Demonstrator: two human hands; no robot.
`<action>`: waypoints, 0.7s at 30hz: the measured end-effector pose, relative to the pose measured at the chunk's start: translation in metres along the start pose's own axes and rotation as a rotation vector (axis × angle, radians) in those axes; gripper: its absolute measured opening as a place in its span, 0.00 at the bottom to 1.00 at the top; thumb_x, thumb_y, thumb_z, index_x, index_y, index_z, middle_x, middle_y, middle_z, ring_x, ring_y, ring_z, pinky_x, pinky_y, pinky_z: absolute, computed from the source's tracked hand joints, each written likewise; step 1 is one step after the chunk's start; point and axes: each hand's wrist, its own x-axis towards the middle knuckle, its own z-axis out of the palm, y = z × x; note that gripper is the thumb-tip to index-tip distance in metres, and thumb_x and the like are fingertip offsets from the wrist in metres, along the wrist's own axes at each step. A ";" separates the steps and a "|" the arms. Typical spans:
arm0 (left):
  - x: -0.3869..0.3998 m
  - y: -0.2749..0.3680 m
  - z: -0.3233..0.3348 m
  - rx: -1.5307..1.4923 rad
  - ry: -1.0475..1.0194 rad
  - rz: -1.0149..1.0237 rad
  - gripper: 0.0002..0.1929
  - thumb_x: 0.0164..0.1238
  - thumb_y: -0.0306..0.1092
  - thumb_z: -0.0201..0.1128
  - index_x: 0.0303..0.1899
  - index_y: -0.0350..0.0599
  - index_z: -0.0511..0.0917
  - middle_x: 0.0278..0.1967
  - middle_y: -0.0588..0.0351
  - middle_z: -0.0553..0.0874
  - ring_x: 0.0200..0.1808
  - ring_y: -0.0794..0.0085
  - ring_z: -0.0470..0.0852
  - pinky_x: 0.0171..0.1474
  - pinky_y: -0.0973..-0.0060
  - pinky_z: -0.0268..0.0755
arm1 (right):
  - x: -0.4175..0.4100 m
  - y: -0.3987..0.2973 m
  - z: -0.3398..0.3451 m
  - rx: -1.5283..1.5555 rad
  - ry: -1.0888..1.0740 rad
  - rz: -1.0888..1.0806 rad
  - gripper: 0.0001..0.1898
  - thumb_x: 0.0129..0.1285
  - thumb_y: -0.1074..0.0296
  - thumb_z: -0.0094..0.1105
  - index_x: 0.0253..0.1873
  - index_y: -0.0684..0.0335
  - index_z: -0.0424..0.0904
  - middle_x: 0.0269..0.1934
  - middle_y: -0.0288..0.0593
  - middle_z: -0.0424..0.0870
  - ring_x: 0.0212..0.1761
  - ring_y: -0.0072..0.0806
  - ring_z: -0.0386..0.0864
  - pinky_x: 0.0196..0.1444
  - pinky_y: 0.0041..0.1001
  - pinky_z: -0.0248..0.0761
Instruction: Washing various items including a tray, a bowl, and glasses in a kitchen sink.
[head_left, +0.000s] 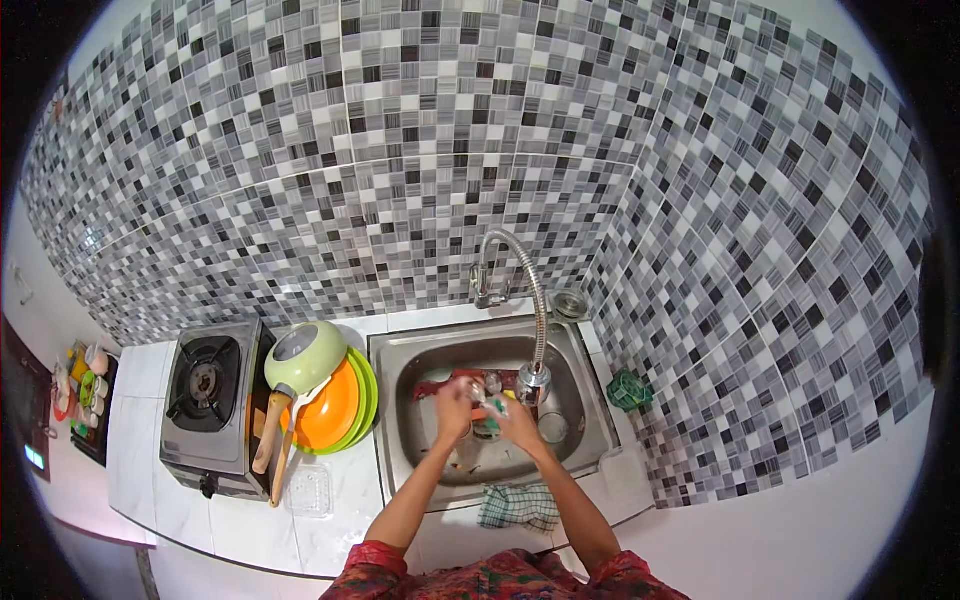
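Both my hands are close together over the stainless steel sink (409, 450), blurred by motion. My left hand (454, 409) is closed around a small clear object (478, 390), glass or plastic. Against that object lie the fingers of my right hand (514, 424), with a bit of green material (496, 406) at their tips; whether they grip it is unclear. Behind the hands a red item (429, 388) lies in the basin, partly hidden. A clear round glass or cup (553, 427) rests at the basin's right side. Small food scraps (474, 469) dot the bottom.
A flexible metal faucet (536, 300) arches over the basin. Left of the sink are a green pan (307, 356), orange (334, 412) and green plates, a clear plastic tray (310, 491) and a gas stove (214, 397). A checked cloth (517, 508) drapes the front edge; green netting (628, 391) sits right.
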 end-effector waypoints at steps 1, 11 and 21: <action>-0.002 -0.003 0.005 0.004 0.082 0.022 0.10 0.56 0.30 0.46 0.27 0.42 0.77 0.20 0.48 0.78 0.22 0.66 0.77 0.26 0.73 0.65 | 0.001 -0.001 0.002 0.101 0.042 -0.047 0.13 0.54 0.61 0.51 0.39 0.65 0.71 0.20 0.45 0.71 0.20 0.25 0.71 0.21 0.26 0.64; -0.006 -0.043 0.013 -0.148 -0.087 -0.078 0.21 0.51 0.36 0.55 0.47 0.35 0.64 0.36 0.42 0.75 0.37 0.55 0.74 0.40 0.68 0.65 | 0.012 0.058 0.030 0.205 -0.011 0.263 0.17 0.52 0.59 0.54 0.42 0.65 0.69 0.19 0.41 0.72 0.14 0.23 0.71 0.14 0.22 0.64; -0.056 -0.067 -0.026 0.043 -0.259 -0.024 0.35 0.29 0.31 0.68 0.47 0.44 0.59 0.37 0.48 0.76 0.42 0.56 0.74 0.43 0.68 0.66 | 0.025 0.080 0.047 -0.422 0.110 0.237 0.17 0.51 0.61 0.50 0.46 0.60 0.69 0.35 0.58 0.73 0.37 0.49 0.72 0.38 0.42 0.63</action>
